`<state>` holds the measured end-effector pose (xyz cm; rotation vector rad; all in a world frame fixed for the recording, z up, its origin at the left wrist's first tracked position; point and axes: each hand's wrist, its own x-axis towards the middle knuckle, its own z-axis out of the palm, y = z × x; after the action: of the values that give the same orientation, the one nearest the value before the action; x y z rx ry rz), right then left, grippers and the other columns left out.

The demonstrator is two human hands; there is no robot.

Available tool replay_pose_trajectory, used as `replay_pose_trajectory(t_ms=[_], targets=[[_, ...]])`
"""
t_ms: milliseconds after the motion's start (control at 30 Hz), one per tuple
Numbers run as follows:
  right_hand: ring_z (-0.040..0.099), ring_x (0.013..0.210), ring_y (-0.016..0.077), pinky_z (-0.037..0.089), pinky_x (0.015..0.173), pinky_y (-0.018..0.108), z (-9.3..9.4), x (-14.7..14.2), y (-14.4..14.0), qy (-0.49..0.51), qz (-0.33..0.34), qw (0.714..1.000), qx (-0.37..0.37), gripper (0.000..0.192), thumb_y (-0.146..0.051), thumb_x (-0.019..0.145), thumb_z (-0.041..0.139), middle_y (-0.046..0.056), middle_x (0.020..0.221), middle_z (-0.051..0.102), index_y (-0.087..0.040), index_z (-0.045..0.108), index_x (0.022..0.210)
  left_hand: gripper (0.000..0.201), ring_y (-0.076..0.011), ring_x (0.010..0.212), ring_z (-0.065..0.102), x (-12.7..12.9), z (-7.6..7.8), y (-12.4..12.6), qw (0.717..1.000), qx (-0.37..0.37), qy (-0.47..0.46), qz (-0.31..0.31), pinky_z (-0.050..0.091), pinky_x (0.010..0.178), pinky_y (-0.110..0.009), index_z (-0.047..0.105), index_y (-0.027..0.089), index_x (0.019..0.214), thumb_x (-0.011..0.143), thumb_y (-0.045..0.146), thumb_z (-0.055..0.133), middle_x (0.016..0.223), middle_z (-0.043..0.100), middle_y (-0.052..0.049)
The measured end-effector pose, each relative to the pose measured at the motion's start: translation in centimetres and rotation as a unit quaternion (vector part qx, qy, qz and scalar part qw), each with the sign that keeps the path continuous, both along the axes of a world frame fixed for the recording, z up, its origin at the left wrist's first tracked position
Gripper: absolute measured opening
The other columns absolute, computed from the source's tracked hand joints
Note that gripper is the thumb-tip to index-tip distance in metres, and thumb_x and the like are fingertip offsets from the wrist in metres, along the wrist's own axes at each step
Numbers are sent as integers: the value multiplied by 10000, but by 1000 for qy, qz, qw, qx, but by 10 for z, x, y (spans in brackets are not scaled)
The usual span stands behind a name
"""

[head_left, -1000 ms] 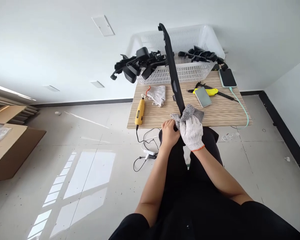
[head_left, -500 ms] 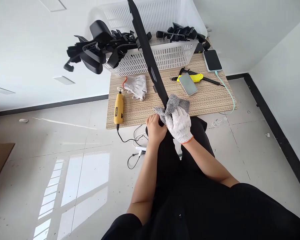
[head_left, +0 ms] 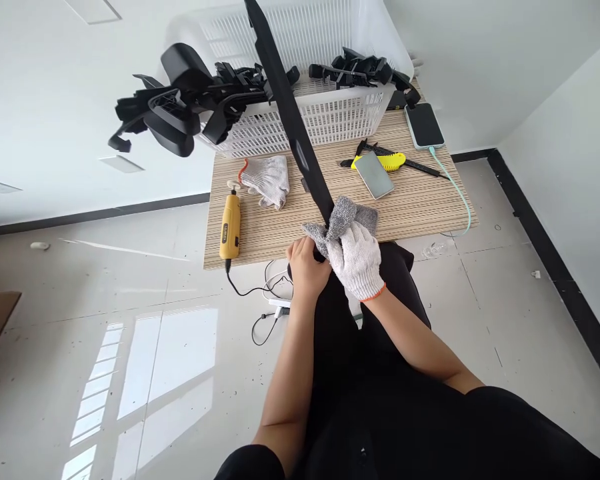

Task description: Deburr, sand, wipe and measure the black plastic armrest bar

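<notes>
A long black plastic trim piece [head_left: 291, 113] slants up from my lap, across the table and in front of the basket. My bare left hand [head_left: 309, 267] is closed around its lower end. My right hand [head_left: 355, 260], in a white knit glove with an orange cuff edge, grips a grey cloth [head_left: 341, 217]. The cloth is folded around the black piece just above my left hand, and part of it hangs off to the right. The lowest tip of the piece is mostly hidden by my hands.
On the wooden table [head_left: 300, 233] lie a yellow rotary tool [head_left: 231, 225], a spare glove [head_left: 269, 179], a yellow utility knife [head_left: 393, 161], a grey flat block [head_left: 375, 175], black calipers [head_left: 425, 168] and a phone [head_left: 424, 125] on a cable. Behind, a white basket [head_left: 325, 117] holds black plastic parts [head_left: 180, 100].
The view has shifted slightly, so the table and basket sit a little further left. Both hands keep their grip on the black piece and the cloth, with little visible movement.
</notes>
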<state>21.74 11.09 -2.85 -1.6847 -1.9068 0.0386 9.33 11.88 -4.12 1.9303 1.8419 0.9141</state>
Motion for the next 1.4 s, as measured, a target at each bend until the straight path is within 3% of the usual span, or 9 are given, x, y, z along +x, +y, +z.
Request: replay_pose_trajectory(t_ms=[233,400,633,967,1100,1233,1400], targets=[[597,1190,241,480,953,339,-1,-1,1,5,-2,1000,10,399,-387,1037,387,145,1225,666,-147,588,1285,91,-228,832,541,1,-1,0,1000,15,-1,-6,375,902,-394,552,251,858,807,200,608,757,559,-3],[607,1174,231,490,929,329,-2,-2,1,13,-11,1000,10,377,-384,1029,413,123,1212,673,-171,586,1288,163,-236,858,551,1,-1,0,1000,15,-4,-7,373,919,-401,586,261,944,802,185,606,781,580,-8],[621,1136,247,501,909,343,-2,-2,3,9,-21,1000,0,385,-385,1034,384,133,1195,677,-174,616,1257,115,-243,860,553,5,-1,4,1000,-4,5,18,370,895,-408,542,253,820,782,161,599,743,569,-9],[614,1157,240,495,929,333,1,2,0,7,-8,1000,20,398,-398,1030,398,138,1211,681,-164,651,1229,165,-245,948,586,2,-1,0,1000,-1,-3,-5,388,941,-401,600,259,932,796,166,616,867,657,-22],[575,1251,250,472,981,350,-2,-4,-10,0,-6,999,35,390,-412,1013,434,123,1311,656,-200,703,1199,195,-254,1037,593,1,-4,-1,1000,10,-13,-16,380,989,-420,609,256,1019,844,170,592,996,687,-53],[475,1384,278,457,981,383,1,-12,-16,-63,60,996,17,396,-382,1014,424,122,1429,589,-216,674,1272,100,-256,1018,593,-3,-7,1,999,16,-21,-35,386,979,-417,521,230,797,857,159,557,937,675,-66],[400,1434,336,488,924,444,27,-20,18,-116,17,992,-48,483,-362,1034,348,212,1555,436,-140,551,1413,244,-259,894,610,-1,-2,3,1000,-5,-4,-24,397,913,-411,413,231,677,750,161,635,784,628,-46]])
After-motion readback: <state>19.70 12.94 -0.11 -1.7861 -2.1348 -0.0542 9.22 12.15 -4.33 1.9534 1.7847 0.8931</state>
